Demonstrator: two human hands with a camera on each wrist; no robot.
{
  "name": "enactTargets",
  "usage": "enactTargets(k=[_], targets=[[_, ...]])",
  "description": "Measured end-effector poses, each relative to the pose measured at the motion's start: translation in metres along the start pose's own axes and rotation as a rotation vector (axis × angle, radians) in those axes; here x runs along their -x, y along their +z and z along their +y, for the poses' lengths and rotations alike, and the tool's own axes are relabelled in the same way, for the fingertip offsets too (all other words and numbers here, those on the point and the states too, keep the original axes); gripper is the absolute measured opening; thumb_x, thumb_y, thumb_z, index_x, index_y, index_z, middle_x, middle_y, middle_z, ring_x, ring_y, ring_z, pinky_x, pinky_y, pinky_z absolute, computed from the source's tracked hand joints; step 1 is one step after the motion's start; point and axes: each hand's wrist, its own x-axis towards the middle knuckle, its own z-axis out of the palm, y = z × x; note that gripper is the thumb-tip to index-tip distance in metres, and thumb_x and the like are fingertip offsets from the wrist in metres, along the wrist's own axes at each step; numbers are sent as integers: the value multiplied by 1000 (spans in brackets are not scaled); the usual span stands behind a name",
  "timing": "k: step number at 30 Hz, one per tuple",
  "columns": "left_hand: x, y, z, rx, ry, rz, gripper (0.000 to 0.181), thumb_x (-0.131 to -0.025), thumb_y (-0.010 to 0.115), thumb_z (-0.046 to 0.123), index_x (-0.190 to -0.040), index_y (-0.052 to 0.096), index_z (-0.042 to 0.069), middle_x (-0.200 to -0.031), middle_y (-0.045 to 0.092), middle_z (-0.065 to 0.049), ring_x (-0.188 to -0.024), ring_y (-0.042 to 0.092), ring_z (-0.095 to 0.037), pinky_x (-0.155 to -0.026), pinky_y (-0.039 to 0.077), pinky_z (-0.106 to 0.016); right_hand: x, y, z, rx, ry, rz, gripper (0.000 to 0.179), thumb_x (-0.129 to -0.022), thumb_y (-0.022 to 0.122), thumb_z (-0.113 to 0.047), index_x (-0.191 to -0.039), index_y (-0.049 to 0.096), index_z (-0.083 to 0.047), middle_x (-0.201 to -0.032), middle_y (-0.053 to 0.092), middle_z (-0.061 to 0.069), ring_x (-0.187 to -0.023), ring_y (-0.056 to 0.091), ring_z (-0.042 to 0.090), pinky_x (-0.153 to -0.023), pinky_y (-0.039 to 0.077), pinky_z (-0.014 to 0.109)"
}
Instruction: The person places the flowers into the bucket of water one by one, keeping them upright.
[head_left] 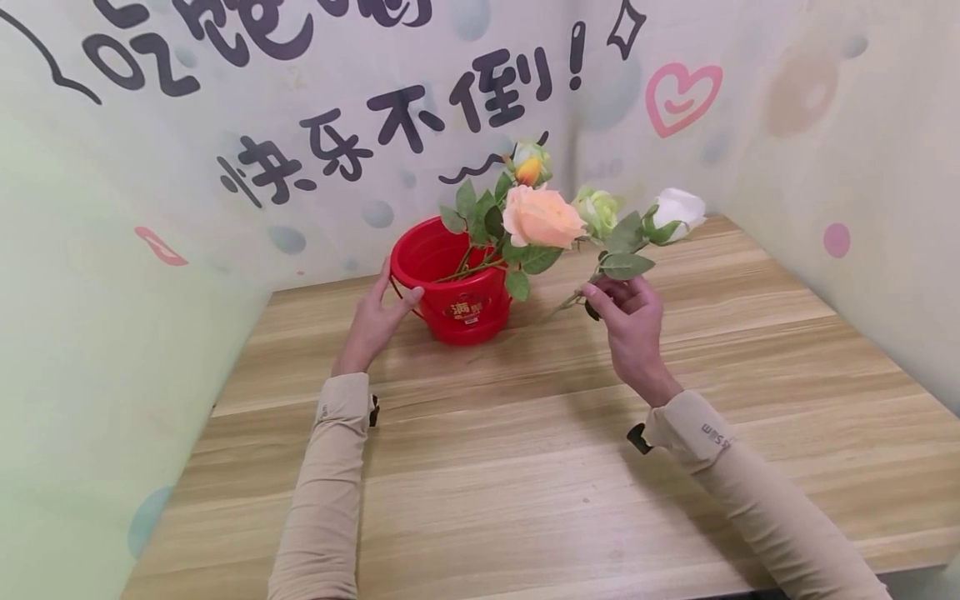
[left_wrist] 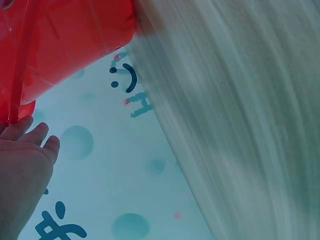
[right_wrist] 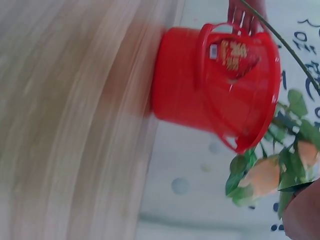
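Observation:
A red bucket [head_left: 467, 312] stands upright on the wooden table. My left hand [head_left: 372, 321] grips its rim at the left, thumb at the front; in the left wrist view those fingers [left_wrist: 37, 134] lie against the bucket's side. Peach rose [head_left: 542, 218] and yellow-orange rosebud [head_left: 529, 167] lean out over the rim to the right. Right of the bucket, my right hand [head_left: 636, 329] pinches the leafy stem of a white rose [head_left: 677, 214], its lower end pointing toward the bucket. Between them is a pale green rose [head_left: 597, 212]; which stem it belongs to I cannot tell.
The wooden table [head_left: 487, 483] reaches back to a printed wall covering [head_left: 315, 233] with dark lettering close behind the bucket. A pale green wall [head_left: 97, 350] borders the left side. The bucket's handle [right_wrist: 212, 107] hangs down along its side.

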Motion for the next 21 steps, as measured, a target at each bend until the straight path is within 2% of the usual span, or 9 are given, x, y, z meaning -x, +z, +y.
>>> enactTargets(k=[10,17,21], targets=[[1,0,0,1,-3,4,92,-95,64,61,-167,15,32,-169,25,-1,-155,22,-27,-118,30,-60,5,21,0,-6,-22,27,19,-91,66,13,-105,68,1,-89,70,2,-83,65,12,-71,51,21],[2,0,0,4,5,11,92,-96,65,60,-167,16,30,-169,26,-2,-154,23,-27,-118,30,-60,2,37,-1,-41,-58,57,27,-90,67,13,-107,70,-8,-92,71,3,-86,67,13,-75,53,23],[1,0,-1,2,12,9,92,-96,65,60,-167,16,30,-169,25,-2,-155,23,-27,-118,30,-60,0,46,-1,-79,-69,96,21,-90,67,13,-107,68,0,-90,72,3,-85,66,13,-73,52,23]])
